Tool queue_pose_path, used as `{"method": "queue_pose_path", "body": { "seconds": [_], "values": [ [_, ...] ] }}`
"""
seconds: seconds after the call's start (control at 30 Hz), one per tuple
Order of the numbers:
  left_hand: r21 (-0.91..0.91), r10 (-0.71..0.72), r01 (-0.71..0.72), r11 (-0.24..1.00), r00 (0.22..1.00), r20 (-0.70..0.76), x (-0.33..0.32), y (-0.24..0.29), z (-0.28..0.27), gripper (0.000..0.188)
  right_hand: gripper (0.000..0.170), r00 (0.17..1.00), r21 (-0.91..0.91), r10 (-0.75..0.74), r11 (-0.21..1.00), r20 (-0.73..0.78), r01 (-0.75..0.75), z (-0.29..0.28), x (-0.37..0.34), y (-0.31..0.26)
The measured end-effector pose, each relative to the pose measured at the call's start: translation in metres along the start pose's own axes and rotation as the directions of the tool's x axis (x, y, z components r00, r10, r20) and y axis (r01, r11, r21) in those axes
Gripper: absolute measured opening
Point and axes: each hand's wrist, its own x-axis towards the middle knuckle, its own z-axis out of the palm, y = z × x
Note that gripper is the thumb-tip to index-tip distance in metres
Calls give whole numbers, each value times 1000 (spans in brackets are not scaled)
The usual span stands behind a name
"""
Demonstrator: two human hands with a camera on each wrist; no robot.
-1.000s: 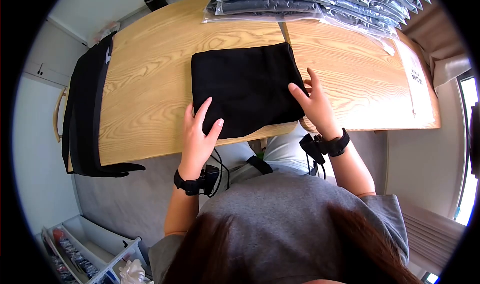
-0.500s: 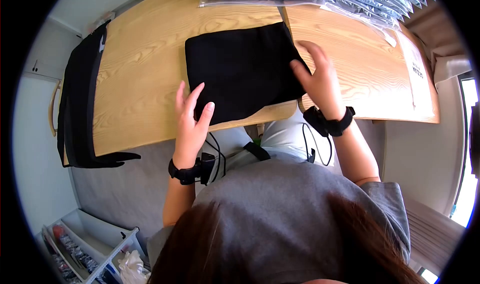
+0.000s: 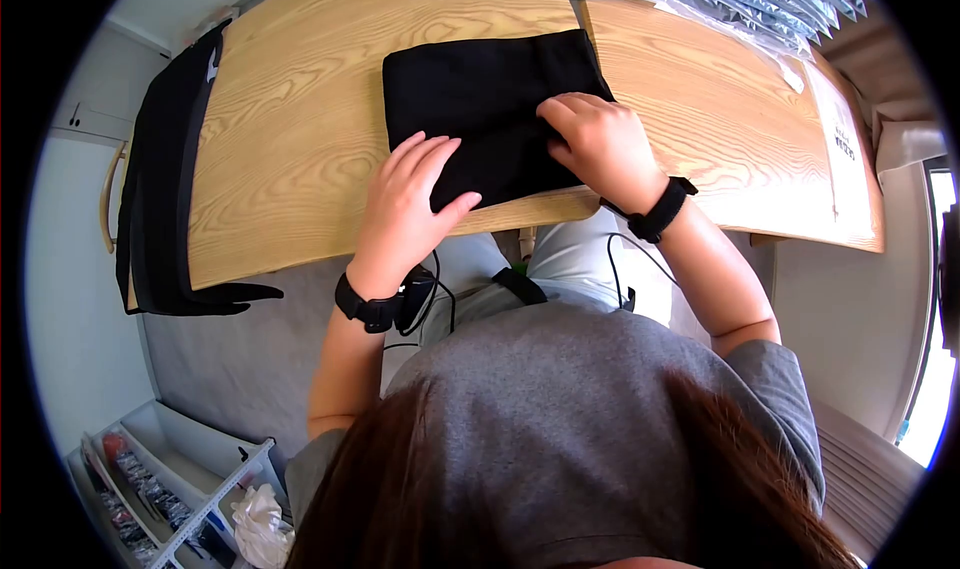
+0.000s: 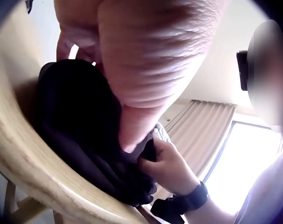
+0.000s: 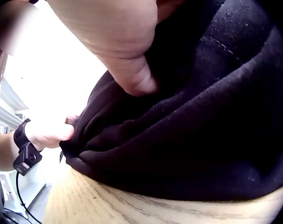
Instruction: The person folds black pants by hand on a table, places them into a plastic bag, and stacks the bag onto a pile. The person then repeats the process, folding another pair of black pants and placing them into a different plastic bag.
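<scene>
A folded black cloth [image 3: 490, 79] lies on the wooden table, close to its front edge. Across its lower left corner rests my left hand [image 3: 405, 204], fingers extended and thumb apart. My right hand [image 3: 605, 149] is on the right part of the cloth with its fingers curled. In the left wrist view, the right hand [image 4: 171, 170] pinches dark fabric [image 4: 80, 112] between thumb and fingers. The right wrist view shows the right thumb pressed into rumpled fabric [image 5: 202, 130], the other fingertips hidden, and the left hand [image 5: 50, 133] at the far end.
Plastic-bagged garments [image 3: 740, 14] are stacked at the back right. More black cloth [image 3: 165, 169] drapes over the table's left end. A printed sheet [image 3: 840, 154] lies at the right end. White bins [image 3: 190, 449] stand on the floor at lower left.
My right hand has moved left from beside the cloth onto it, and its fingers have curled. My left hand has come farther over the cloth's lower left corner.
</scene>
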Motion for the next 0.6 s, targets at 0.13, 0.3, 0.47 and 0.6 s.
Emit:
{"method": "queue_pose_path", "body": {
  "seconds": [0.13,0.3,0.47,0.6],
  "values": [
    [115,-56,59,992,998,-34,8,-2,5,45,33,998,-4,-1,1000,-67,1,-2,2,-1],
    [232,-41,45,972,999,-25,18,19,-3,45,33,998,21,27,999,-63,-25,-3,1,1],
    [319,-16,38,947,997,-72,31,25,9,38,32,982,71,186,980,12,-186,-8,8,0],
    [365,-86,122,923,990,-114,36,17,9,26,33,984,64,178,982,25,-180,-11,12,-1]
  ]
}}
